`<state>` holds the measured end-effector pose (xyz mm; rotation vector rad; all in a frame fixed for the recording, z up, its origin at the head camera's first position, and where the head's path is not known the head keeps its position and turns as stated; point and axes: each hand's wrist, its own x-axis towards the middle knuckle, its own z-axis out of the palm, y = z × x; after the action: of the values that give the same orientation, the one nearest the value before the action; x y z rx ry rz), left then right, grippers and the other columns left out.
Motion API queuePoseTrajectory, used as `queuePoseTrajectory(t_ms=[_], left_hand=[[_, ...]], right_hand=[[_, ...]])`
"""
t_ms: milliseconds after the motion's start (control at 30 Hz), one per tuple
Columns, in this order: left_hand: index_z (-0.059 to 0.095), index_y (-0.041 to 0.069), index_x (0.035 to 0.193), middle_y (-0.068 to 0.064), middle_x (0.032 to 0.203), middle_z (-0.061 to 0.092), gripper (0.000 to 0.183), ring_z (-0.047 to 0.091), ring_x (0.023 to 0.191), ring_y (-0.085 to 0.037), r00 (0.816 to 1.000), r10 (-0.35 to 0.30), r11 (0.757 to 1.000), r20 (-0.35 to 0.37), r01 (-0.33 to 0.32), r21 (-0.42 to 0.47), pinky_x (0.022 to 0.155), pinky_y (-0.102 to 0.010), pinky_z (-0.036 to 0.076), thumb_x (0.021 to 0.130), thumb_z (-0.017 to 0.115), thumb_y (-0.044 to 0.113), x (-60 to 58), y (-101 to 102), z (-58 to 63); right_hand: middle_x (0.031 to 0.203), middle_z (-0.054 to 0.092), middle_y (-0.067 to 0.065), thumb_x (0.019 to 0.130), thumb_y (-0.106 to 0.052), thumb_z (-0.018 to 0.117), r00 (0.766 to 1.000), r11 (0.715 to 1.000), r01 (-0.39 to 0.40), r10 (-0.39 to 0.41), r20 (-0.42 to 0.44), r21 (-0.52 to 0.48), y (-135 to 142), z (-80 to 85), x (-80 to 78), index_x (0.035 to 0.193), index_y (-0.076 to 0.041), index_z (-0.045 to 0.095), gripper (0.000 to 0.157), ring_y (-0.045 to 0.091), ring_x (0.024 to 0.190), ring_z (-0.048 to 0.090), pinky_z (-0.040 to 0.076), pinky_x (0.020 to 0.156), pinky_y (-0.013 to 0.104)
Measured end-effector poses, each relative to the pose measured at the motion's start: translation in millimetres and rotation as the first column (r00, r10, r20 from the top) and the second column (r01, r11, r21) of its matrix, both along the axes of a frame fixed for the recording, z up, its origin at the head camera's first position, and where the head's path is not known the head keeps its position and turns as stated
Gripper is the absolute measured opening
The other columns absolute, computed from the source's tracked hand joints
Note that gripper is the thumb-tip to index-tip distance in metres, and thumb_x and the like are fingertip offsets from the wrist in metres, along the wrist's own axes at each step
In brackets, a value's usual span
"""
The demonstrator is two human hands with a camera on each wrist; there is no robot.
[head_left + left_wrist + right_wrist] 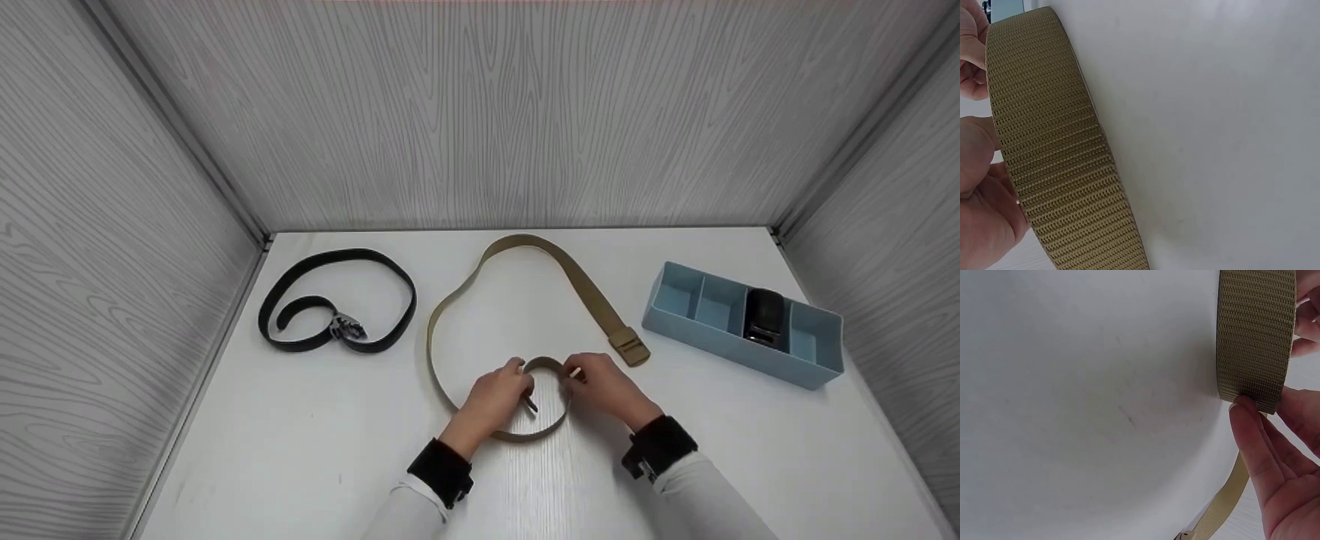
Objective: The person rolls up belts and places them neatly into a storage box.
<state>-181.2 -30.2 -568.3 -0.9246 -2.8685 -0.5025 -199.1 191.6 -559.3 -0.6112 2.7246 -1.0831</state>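
Handling: the tan belt (587,289) looks light and pliable, probably woven webbing; ribbed face should resist slipping, nothing fragile. Seems springy enough that a loose curl may unwind.
Best hold: judged to be across the band, thumb on one face, fingertips on the other. Its buckle (630,346), forward and right of the right fingers, is likely the heaviest part.
Belt's place: on the surface (255,450); one end curves in a small ring between the two sets of fingers, the remaining length sweeps left of the left fingers, arches forward, then comes back down to the buckle.
Left hand (495,394): fingers curled at the ring's left side, pinching the band near its dark free end (532,406); fingertips partly hidden by webbing in the left wrist view.
Right hand (606,384): thumb and fingers pinching the band at the ring's right side.
Black belt (300,346): forward and left of the left fingers, well apart, looped, with a silver buckle (347,327).
Blue tray (720,347): forward and right of the right fingers, well apart; a black bundle (766,311), seemingly rolled, sits in the third compartment from the left.
Count: tan belt, one; black belt, one; bundle, one; tray, one, four compartments; buckles on the two loose belts, two; hands, two; black wristbands (664,448), two.
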Motion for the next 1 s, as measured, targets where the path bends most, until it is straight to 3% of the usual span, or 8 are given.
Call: queuePoseTrajectory(t_ms=[133,333,433,600,800,900,1000], left_hand=[[0.068,0.013,0.092,-0.004,0.098,0.06,0.004,0.062,0.077,-0.02,1.0,-0.016,1.0,0.019,0.017,-0.022,0.065,-0.029,0.05,0.092,0.065,0.013,-0.4,0.9,-0.3],[0.069,0.012,0.089,-0.002,0.086,0.058,0.006,0.06,0.069,-0.019,0.998,0.058,0.997,0.022,-0.056,-0.05,0.06,-0.031,0.048,0.086,0.073,0.017,-0.9,5.7,0.8],[0.069,0.013,0.084,-0.005,0.094,0.061,0.009,0.061,0.071,-0.02,0.995,0.103,0.991,-0.015,-0.104,-0.087,0.06,-0.033,0.048,0.084,0.074,0.02,-0.4,9.2,-0.4],[0.068,0.012,0.082,-0.009,0.11,0.062,0.011,0.064,0.079,-0.024,0.987,0.155,0.982,-0.032,-0.157,-0.108,0.064,-0.036,0.048,0.084,0.074,0.022,1.3,15.6,-2.7],[0.069,0.01,0.081,-0.007,0.09,0.059,0.014,0.061,0.068,-0.022,0.981,0.187,0.976,-0.05,-0.192,-0.102,0.059,-0.036,0.048,0.085,0.073,0.023,4.2,17.9,-2.5],[0.069,0.01,0.08,-0.006,0.085,0.055,0.015,0.059,0.065,-0.021,0.983,0.184,0.98,-0.015,-0.184,-0.077,0.057,-0.034,0.048,0.087,0.072,0.023,5.2,17.3,-0.8],[0.067,0.01,0.08,-0.005,0.085,0.051,0.013,0.056,0.065,-0.018,0.987,0.147,0.989,0.071,-0.146,-0.027,0.058,-0.031,0.048,0.087,0.073,0.02,5.4,15.3,1.3]], right_hand=[[0.094,0.068,0.008,0.087,0.002,0.068,1.0,1.0,-0.006,0.006,-0.001,-0.006,-0.2,-0.8,-0.2,0.096,0.0,0.07,0.01,0.019,0.082,0.067,0.054,0.073,0.035],[0.092,0.065,0.007,0.085,0.001,0.07,0.998,0.998,-0.056,0.055,-0.035,-0.032,-2.9,-2.4,2.3,0.093,0.001,0.07,0.008,0.02,0.082,0.066,0.054,0.072,0.033],[0.094,0.06,0.005,0.085,-0.004,0.072,0.993,0.994,-0.105,0.104,-0.06,-0.012,-6.0,-2.9,4.8,0.093,-0.001,0.071,0.009,0.018,0.083,0.063,0.053,0.071,0.032],[0.101,0.057,0.004,0.084,-0.007,0.073,0.991,0.992,-0.117,0.12,-0.065,0.047,-11.3,-1.3,8.8,0.094,-0.005,0.071,0.01,0.015,0.085,0.059,0.051,0.072,0.032],[0.108,0.057,0.008,0.078,-0.003,0.072,0.99,0.991,-0.126,0.128,-0.064,0.038,-13.1,-1.4,9.9,0.091,-0.006,0.072,0.013,0.018,0.088,0.06,0.052,0.073,0.034],[0.107,0.058,0.007,0.079,-0.003,0.074,0.989,0.993,-0.096,0.102,-0.105,0.067,-15.1,-1.8,11.2,0.087,-0.008,0.073,0.009,0.02,0.088,0.06,0.052,0.076,0.037],[0.102,0.059,0.005,0.08,-0.003,0.076,0.987,0.993,-0.052,0.067,-0.147,0.106,-17.4,-2.8,12.0,0.082,-0.009,0.074,0.006,0.021,0.089,0.06,0.051,0.078,0.038]])
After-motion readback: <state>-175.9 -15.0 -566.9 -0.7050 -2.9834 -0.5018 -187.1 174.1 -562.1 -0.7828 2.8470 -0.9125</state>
